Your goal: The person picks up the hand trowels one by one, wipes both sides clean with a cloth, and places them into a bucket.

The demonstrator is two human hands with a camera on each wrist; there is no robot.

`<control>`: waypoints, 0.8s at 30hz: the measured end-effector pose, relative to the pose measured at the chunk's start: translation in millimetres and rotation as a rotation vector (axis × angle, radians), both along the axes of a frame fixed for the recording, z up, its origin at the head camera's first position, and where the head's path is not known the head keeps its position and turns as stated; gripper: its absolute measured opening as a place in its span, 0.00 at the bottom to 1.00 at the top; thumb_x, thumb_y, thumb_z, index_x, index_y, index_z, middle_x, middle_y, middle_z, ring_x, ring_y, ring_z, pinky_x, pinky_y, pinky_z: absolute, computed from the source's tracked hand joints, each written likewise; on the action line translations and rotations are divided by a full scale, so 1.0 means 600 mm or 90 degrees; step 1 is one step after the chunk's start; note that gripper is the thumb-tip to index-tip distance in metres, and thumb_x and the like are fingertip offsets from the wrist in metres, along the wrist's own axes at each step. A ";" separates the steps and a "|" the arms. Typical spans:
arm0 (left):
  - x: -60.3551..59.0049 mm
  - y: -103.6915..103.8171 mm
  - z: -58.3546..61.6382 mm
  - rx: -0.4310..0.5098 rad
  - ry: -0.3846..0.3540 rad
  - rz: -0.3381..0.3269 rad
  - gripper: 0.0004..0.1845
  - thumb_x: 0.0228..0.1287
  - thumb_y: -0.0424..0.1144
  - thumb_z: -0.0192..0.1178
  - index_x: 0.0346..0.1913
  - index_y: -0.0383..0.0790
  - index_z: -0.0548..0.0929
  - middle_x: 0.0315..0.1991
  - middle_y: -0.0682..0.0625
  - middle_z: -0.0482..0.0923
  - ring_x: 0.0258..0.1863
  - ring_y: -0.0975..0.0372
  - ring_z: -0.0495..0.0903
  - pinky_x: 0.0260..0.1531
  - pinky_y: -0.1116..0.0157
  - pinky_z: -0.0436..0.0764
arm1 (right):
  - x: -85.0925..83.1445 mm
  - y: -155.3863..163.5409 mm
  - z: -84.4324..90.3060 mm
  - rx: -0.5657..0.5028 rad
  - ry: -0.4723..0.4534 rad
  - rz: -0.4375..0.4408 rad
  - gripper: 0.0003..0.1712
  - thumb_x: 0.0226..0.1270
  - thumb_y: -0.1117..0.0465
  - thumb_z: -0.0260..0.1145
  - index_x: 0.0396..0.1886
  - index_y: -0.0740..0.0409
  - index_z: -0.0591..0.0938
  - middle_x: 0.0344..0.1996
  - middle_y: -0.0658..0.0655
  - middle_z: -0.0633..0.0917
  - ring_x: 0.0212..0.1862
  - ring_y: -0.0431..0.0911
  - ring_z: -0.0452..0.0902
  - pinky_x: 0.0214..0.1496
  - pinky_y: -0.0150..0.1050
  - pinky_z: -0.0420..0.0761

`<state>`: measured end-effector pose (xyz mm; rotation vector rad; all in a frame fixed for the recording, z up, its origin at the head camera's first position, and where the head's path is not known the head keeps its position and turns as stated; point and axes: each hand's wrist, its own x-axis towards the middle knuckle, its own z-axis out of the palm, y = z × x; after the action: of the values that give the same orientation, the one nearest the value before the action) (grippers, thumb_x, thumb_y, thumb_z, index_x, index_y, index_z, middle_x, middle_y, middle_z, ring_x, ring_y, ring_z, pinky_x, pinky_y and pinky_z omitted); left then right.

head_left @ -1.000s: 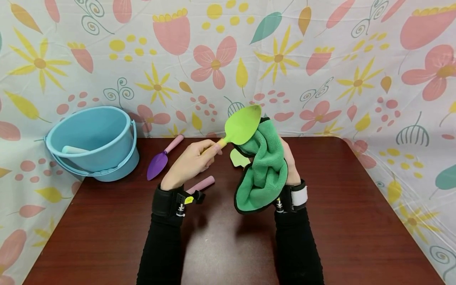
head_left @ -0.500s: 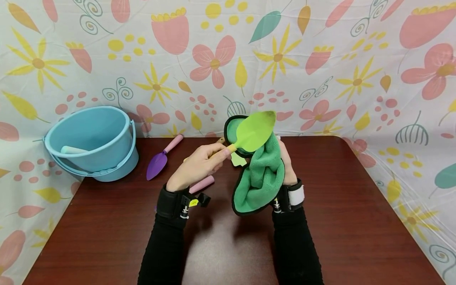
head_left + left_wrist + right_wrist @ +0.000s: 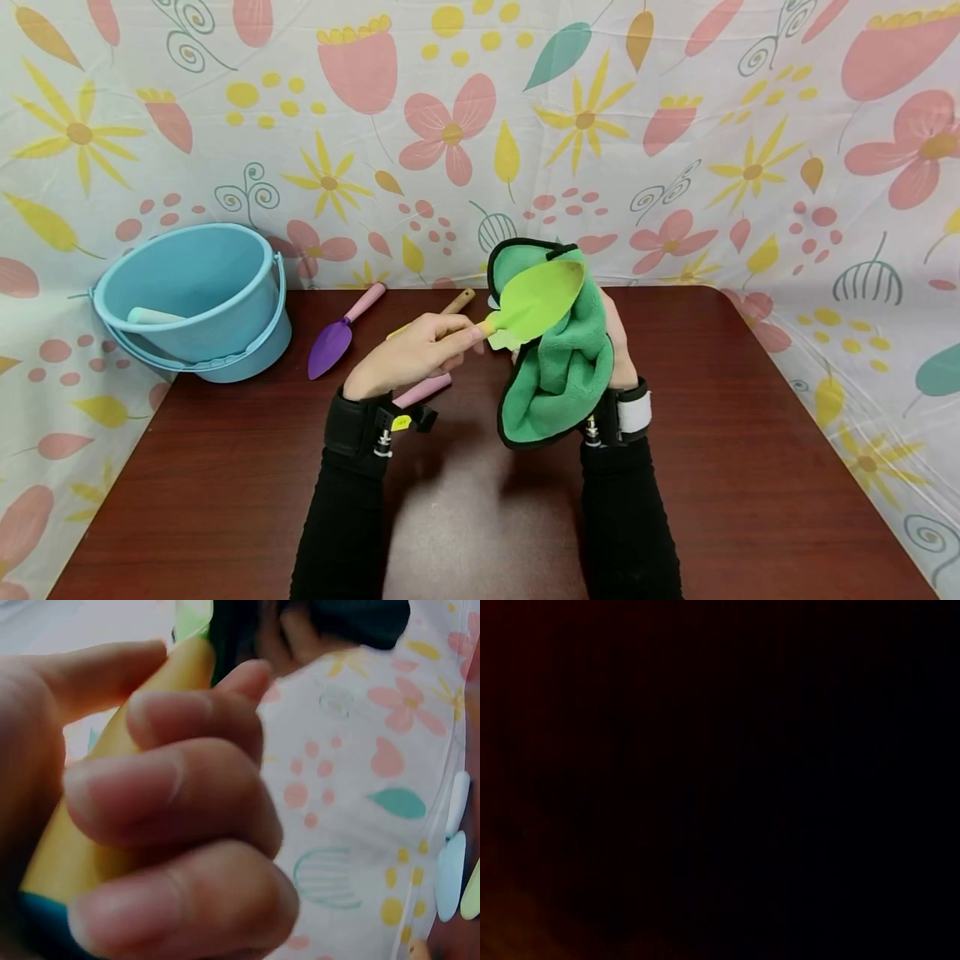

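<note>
My left hand (image 3: 408,354) grips the yellow handle (image 3: 112,802) of a lime-green toy trowel (image 3: 538,300), its blade raised over the table and lying against a green cloth. My right hand (image 3: 618,346) holds that green cloth with black trim (image 3: 562,367) bunched up, wrapped behind and around the blade. In the left wrist view my curled fingers (image 3: 172,825) fill the frame around the handle. The right wrist view is black, covered by the cloth.
A blue bucket (image 3: 195,300) with a pale object inside stands at the back left. A purple trowel with a pink handle (image 3: 341,329) lies beside it. Another pink handle (image 3: 427,387) and a wooden handle (image 3: 457,302) lie behind my left hand on the brown table (image 3: 750,467).
The trowel blade has dropped lower and to the right, into the cloth. The cloth has come up over the blade's top and my right hand shifted slightly right.
</note>
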<state>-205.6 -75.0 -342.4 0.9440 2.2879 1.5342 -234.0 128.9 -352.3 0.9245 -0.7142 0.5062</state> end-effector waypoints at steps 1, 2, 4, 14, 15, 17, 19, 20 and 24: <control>-0.001 -0.005 -0.001 -0.007 -0.003 0.002 0.16 0.75 0.53 0.51 0.38 0.47 0.83 0.18 0.49 0.65 0.17 0.60 0.63 0.20 0.66 0.64 | 0.005 0.001 0.001 -0.006 -0.014 -0.018 0.18 0.59 0.55 0.54 0.13 0.51 0.63 0.08 0.45 0.55 0.13 0.36 0.51 0.21 0.30 0.63; -0.002 -0.009 -0.002 -0.012 -0.006 0.003 0.16 0.75 0.53 0.51 0.38 0.46 0.83 0.17 0.49 0.64 0.16 0.60 0.62 0.19 0.66 0.62 | 0.013 0.009 -0.004 -0.003 -0.054 -0.083 0.18 0.61 0.56 0.55 0.13 0.53 0.65 0.08 0.45 0.57 0.13 0.37 0.54 0.22 0.30 0.65; -0.004 -0.018 -0.005 -0.016 -0.015 0.004 0.16 0.75 0.52 0.52 0.38 0.45 0.83 0.16 0.49 0.63 0.15 0.60 0.61 0.18 0.66 0.61 | 0.032 0.014 -0.018 -0.045 -0.144 -0.176 0.19 0.60 0.55 0.58 0.13 0.57 0.68 0.07 0.48 0.63 0.13 0.40 0.59 0.23 0.34 0.67; -0.007 -0.036 -0.007 -0.019 -0.031 0.022 0.15 0.75 0.48 0.53 0.39 0.42 0.82 0.17 0.48 0.67 0.15 0.60 0.63 0.18 0.67 0.65 | 0.055 0.019 -0.039 -0.042 -0.263 -0.247 0.21 0.61 0.50 0.66 0.26 0.66 0.80 0.22 0.55 0.83 0.27 0.47 0.72 0.37 0.42 0.71; -0.007 -0.037 -0.007 -0.018 -0.033 0.024 0.15 0.75 0.48 0.53 0.39 0.41 0.82 0.17 0.48 0.66 0.15 0.60 0.63 0.18 0.67 0.65 | 0.055 0.019 -0.039 -0.045 -0.264 -0.238 0.20 0.60 0.50 0.67 0.25 0.65 0.79 0.22 0.55 0.83 0.27 0.47 0.72 0.38 0.42 0.71; -0.006 -0.040 -0.007 -0.017 -0.038 0.028 0.15 0.75 0.48 0.53 0.39 0.41 0.82 0.17 0.48 0.66 0.15 0.60 0.63 0.19 0.67 0.65 | 0.055 0.020 -0.038 -0.044 -0.254 -0.277 0.19 0.60 0.51 0.65 0.22 0.63 0.78 0.22 0.54 0.83 0.27 0.46 0.72 0.39 0.43 0.72; -0.006 -0.043 -0.006 -0.017 -0.044 0.032 0.15 0.75 0.48 0.53 0.40 0.40 0.81 0.17 0.48 0.64 0.15 0.60 0.62 0.20 0.66 0.65 | 0.056 0.023 -0.035 -0.023 -0.243 -0.305 0.18 0.61 0.53 0.64 0.21 0.62 0.75 0.20 0.53 0.82 0.27 0.46 0.72 0.37 0.43 0.73; -0.006 -0.045 -0.007 -0.018 -0.044 0.035 0.15 0.75 0.49 0.54 0.40 0.40 0.80 0.17 0.48 0.64 0.15 0.60 0.62 0.20 0.66 0.65 | 0.057 0.021 -0.034 -0.033 -0.241 -0.316 0.18 0.61 0.52 0.64 0.20 0.61 0.74 0.20 0.53 0.82 0.28 0.46 0.72 0.38 0.43 0.73; -0.009 -0.056 -0.009 -0.022 -0.039 0.049 0.15 0.74 0.50 0.55 0.39 0.40 0.80 0.17 0.48 0.62 0.15 0.59 0.61 0.20 0.66 0.64 | 0.062 0.007 -0.024 -0.059 -0.284 -0.205 0.13 0.52 0.58 0.63 0.17 0.61 0.71 0.24 0.56 0.84 0.29 0.48 0.75 0.39 0.41 0.72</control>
<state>-210.8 -108.5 -347.5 0.7985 2.3250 1.5273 -197.0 133.4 -366.8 0.5957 -1.2107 0.4567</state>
